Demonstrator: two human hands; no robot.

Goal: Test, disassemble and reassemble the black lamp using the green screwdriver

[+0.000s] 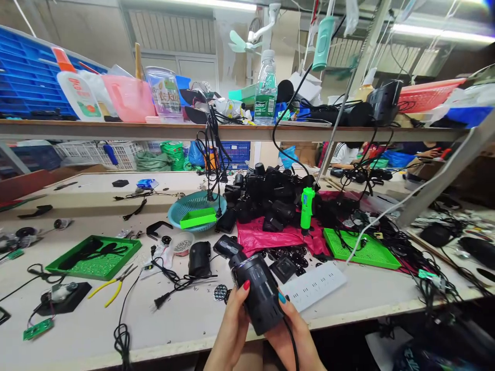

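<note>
Down at the desk's near edge, both hands are wrapped around a black cylinder. The left hand grips its side, thumb pressed up on the barrel; the right hand cups it from below and behind, fingers closed on it. It sits tilted, raised just off the desk, top end pointing away, with a black cord trailing down from its base between the wrists.

My read: a steady hold matters here. Keep the left thumb firm, let the right palm carry the weight, and keep that cord slack so it doesn't tug the piece sideways.

Just beyond the cylinder lies a white strip, touching nothing in the hands. To the left, a loose plug and its tangled lead sit close enough to snag. Yellow pliers lie further left, beside a green tray.

Mid-desk, a pink sheet carries a heap of black parts, with a green tool standing at its right. Another green mat sits right of that, under wires. A teal basket sits behind.

Far back, a shelf runs across, crowded: a water bottle, a pink tub, a glue bottle.
</note>
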